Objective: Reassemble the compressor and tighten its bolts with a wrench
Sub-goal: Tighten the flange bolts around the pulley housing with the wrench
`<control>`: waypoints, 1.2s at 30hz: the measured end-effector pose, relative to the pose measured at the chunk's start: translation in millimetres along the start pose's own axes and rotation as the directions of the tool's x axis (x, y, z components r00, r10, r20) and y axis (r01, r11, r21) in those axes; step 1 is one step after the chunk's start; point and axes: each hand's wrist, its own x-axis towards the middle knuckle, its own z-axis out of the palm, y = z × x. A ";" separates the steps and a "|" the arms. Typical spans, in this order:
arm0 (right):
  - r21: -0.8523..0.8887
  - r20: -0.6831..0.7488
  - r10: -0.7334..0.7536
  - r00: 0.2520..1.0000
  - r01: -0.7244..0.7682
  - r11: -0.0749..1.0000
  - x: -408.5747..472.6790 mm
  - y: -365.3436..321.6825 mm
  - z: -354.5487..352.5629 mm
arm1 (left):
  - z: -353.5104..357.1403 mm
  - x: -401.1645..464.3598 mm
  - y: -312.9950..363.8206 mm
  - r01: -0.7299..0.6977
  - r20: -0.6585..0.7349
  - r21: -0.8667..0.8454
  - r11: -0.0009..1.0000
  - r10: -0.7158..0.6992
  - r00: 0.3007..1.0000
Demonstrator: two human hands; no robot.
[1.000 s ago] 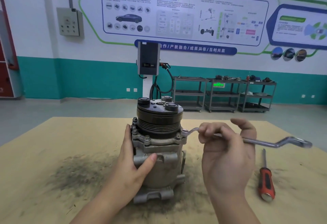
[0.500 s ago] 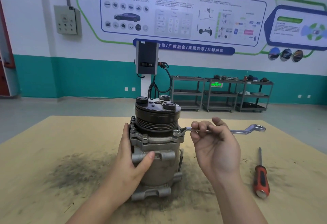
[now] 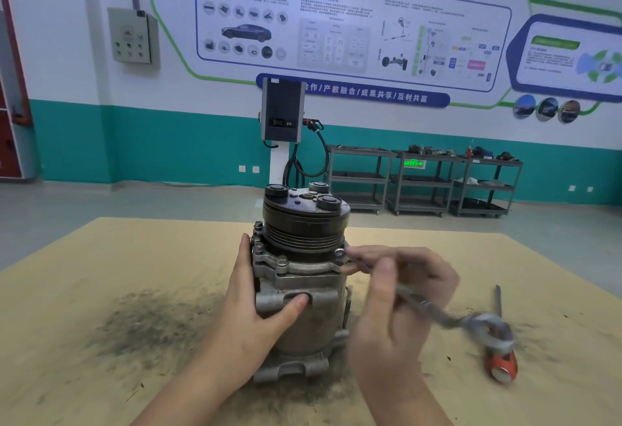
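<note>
The right hand [image 3: 400, 294] is pinching the wrench [image 3: 434, 311] between thumb and curled fingers, close to its ring end, which is sitting on a bolt [image 3: 340, 252] at the right edge of the flange. The far end of the wrench is blurring low over the screwdriver [image 3: 502, 360], so the handle is plainly in motion. A second ago that handle was pointing out to the right and away from the person; now it is pointing toward the person and down to the right, having swung through a good part of a turn about the bolt. That reads as a tightening stroke in progress, though which way the thread is running cannot be told. The left hand [image 3: 266, 311] is wrapping the compressor [image 3: 299, 277], palm on its left side and thumb pressing the front of the housing, as it was before, bracing it against the pull. The compressor is standing upright on the table [image 3: 84, 274], pulley uppermost, amid dark grime. Other bolts are showing along the flange, so more tightening is probably remaining.
</note>
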 end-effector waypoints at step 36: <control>-0.160 0.247 0.059 0.967 -0.020 0.987 -17.5 -14.8 9.8 | -8.8 6.6 -5.0 0.027 0.096 -0.059 0.998 -0.022 0.995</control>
